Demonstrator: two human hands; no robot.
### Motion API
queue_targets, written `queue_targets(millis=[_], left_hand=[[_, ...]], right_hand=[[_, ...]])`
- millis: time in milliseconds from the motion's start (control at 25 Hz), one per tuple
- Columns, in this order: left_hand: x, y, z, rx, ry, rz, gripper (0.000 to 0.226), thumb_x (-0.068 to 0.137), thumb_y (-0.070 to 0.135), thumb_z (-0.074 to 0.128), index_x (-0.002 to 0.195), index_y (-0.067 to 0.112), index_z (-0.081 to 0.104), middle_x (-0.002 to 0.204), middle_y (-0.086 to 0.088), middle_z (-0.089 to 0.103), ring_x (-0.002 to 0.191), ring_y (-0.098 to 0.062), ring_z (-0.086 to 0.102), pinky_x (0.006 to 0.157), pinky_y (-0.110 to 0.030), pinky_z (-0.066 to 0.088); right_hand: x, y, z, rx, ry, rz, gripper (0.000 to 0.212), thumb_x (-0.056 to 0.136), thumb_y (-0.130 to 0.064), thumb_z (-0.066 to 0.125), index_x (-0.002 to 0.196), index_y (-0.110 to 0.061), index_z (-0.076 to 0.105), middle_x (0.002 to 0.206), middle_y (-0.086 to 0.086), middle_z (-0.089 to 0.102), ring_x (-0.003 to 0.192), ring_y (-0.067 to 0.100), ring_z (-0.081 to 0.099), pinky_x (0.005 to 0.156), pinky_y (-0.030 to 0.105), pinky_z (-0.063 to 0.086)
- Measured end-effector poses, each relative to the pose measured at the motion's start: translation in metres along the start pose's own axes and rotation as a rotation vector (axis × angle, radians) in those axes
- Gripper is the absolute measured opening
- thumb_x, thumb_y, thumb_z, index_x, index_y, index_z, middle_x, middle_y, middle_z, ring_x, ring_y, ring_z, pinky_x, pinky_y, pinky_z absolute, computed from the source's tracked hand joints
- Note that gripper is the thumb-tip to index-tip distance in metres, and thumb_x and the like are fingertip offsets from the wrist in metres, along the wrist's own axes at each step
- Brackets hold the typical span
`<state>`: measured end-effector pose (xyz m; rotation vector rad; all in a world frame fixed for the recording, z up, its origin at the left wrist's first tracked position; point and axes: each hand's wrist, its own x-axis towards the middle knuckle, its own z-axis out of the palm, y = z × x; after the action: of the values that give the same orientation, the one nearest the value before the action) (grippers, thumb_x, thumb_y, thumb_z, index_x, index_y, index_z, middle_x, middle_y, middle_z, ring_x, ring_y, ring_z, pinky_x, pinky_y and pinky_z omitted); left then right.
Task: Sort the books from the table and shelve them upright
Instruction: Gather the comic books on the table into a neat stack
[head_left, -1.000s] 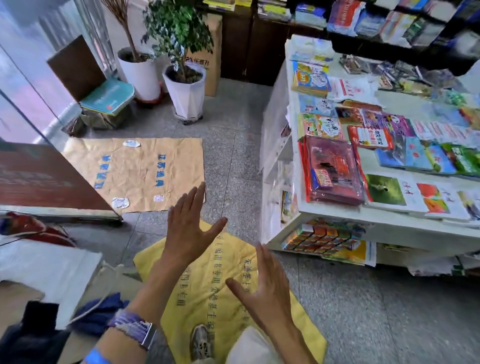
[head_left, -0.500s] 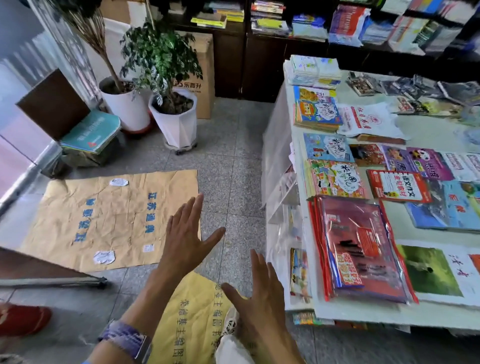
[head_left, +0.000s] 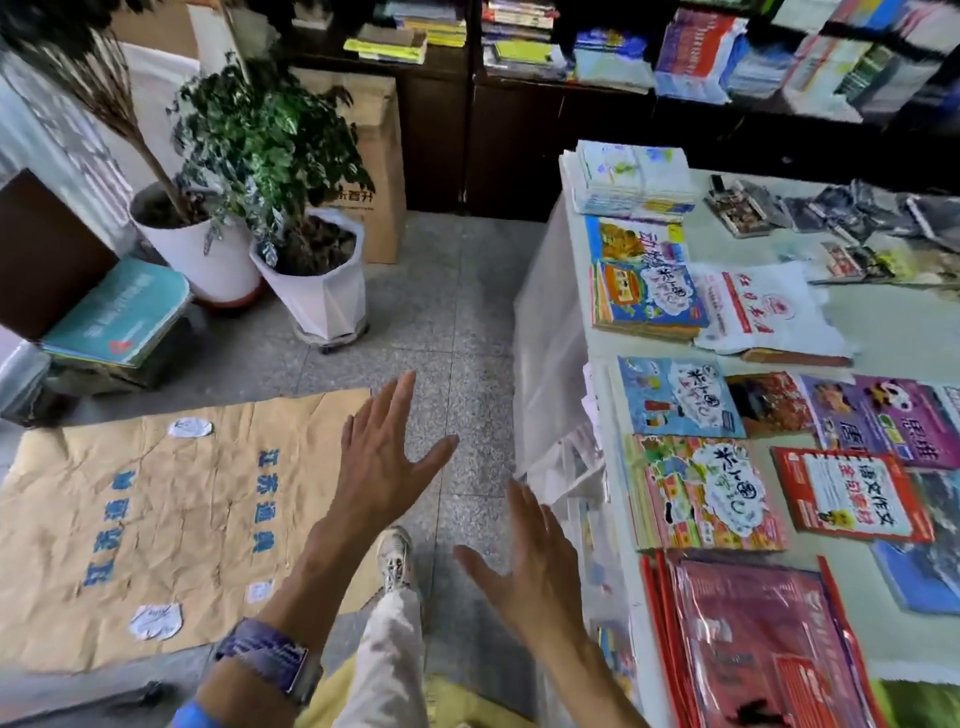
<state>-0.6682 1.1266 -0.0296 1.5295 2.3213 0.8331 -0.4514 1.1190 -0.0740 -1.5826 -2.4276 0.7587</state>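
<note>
Brown paper (head_left: 156, 519) lay flat on the tiled floor to my left, near two potted plants (head_left: 270, 171). My left hand (head_left: 382, 467) hung over the floor with fingers straight and spread, holding nothing. My right hand (head_left: 530, 566) did the same, just beside the white table (head_left: 883, 332). Books (head_left: 696, 493) lay flat in rows on that table, a red wrapped stack (head_left: 753, 639) nearest me. Dark shelves (head_left: 519, 104) at the back held flat piles of more books.

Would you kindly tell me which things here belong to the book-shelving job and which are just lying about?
For the job:
books on the table
table
dark bookshelves

Lying about:
potted plants
brown paper
cardboard box
</note>
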Motion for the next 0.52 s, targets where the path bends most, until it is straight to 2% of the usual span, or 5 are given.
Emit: queue_targets(millis=[200, 280, 360, 440, 520], left_hand=[[0.152, -0.026, 0.012, -0.059, -0.074, 0.020, 0.090, 0.085, 0.067, 0.053, 0.156, 0.025, 0.016, 0.159, -0.006, 0.032, 0.147, -0.024, 0.027, 0.116, -0.051, 0.027], [0.191, -0.026, 0.007, -0.053, -0.061, 0.064, 0.093, 0.083, 0.070, 0.048, 0.156, 0.023, 0.016, 0.160, -0.007, 0.031, 0.147, -0.025, 0.027, 0.116, -0.052, 0.027], [0.302, -0.030, 0.006, -0.053, -0.142, 0.068, 0.094, 0.081, 0.071, 0.044, 0.156, 0.022, 0.016, 0.160, -0.008, 0.030, 0.148, -0.026, 0.026, 0.116, -0.053, 0.027], [0.315, -0.025, 0.002, -0.035, -0.077, 0.093, 0.094, 0.082, 0.070, 0.046, 0.156, 0.021, 0.016, 0.161, -0.007, 0.030, 0.148, -0.025, 0.026, 0.116, -0.052, 0.027], [0.346, -0.024, 0.002, -0.048, -0.093, 0.136, 0.093, 0.084, 0.070, 0.049, 0.157, 0.023, 0.015, 0.160, -0.006, 0.030, 0.148, -0.025, 0.025, 0.116, -0.054, 0.027]], right_hand=[[0.133, -0.026, -0.004, 0.012, 0.024, 0.086, 0.105, 0.075, -0.092, 0.020, 0.160, -0.032, 0.005, 0.169, -0.003, 0.015, 0.154, 0.025, 0.021, 0.120, 0.045, 0.028], [0.168, -0.039, -0.014, 0.013, 0.065, 0.070, 0.103, 0.076, -0.091, 0.024, 0.160, -0.034, 0.005, 0.169, -0.005, 0.014, 0.154, 0.024, 0.021, 0.121, 0.046, 0.027], [0.267, -0.053, -0.026, 0.020, 0.056, 0.179, 0.102, 0.077, -0.091, 0.025, 0.160, -0.035, 0.006, 0.169, -0.006, 0.014, 0.154, 0.024, 0.020, 0.120, 0.047, 0.028], [0.275, -0.065, -0.035, -0.018, 0.079, 0.145, 0.104, 0.076, -0.093, 0.022, 0.160, -0.035, 0.005, 0.169, -0.006, 0.013, 0.155, 0.024, 0.020, 0.120, 0.048, 0.029], [0.305, -0.064, -0.042, 0.003, 0.042, 0.133, 0.104, 0.076, -0.093, 0.019, 0.160, -0.034, 0.006, 0.169, -0.005, 0.015, 0.154, 0.024, 0.021, 0.120, 0.048, 0.029]])
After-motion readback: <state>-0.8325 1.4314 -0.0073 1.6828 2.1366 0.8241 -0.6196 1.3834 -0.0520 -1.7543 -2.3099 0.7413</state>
